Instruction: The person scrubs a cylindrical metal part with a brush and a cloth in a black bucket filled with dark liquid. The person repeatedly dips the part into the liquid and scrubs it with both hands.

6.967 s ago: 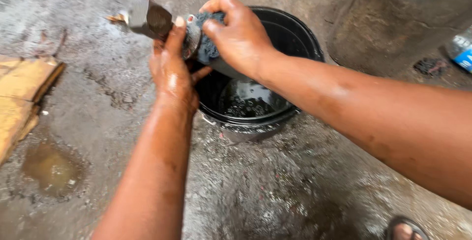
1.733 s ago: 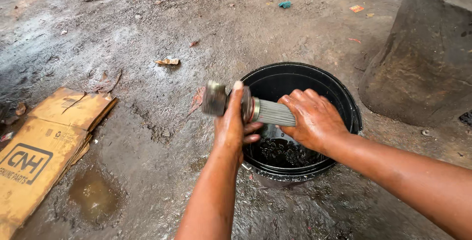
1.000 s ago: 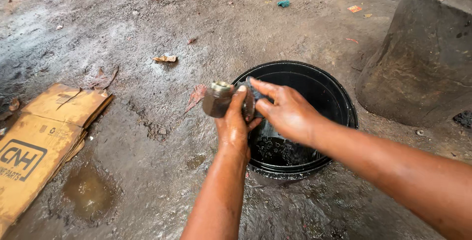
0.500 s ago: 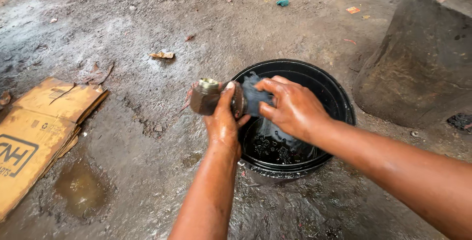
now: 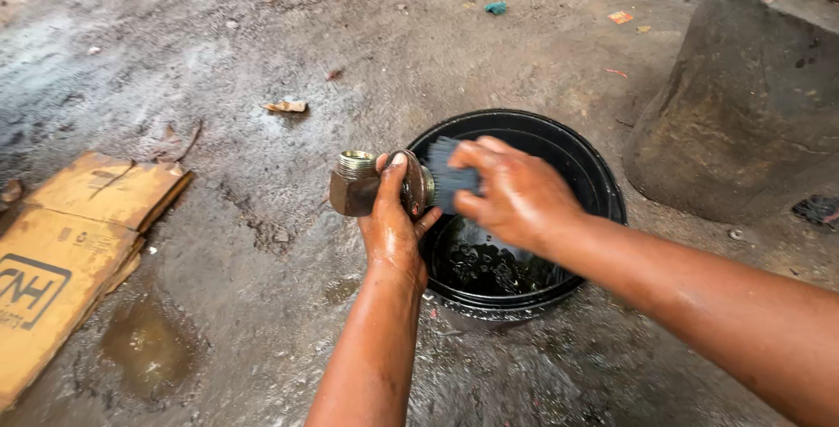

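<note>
My left hand (image 5: 391, 228) grips a metal filter part (image 5: 360, 184) with a threaded brass-coloured end and a round flange, held sideways over the rim of a black bucket (image 5: 591, 180). My right hand (image 5: 517, 193) wraps around the dark pleated mesh end of the same part, over the bucket. Dark oily liquid (image 5: 489, 265) lies in the bucket's bottom. Both hands are wet and oily.
Flattened brown cardboard (image 5: 70, 243) lies on the wet concrete floor at the left, beside a small puddle (image 5: 144, 348). A large grey stone block (image 5: 752, 95) stands at the right with metal pieces on top. Leaves and litter dot the floor behind.
Both hands stay on the filter part over the bucket. The part has turned in my grip, and my right hand has slid along the mesh end.
</note>
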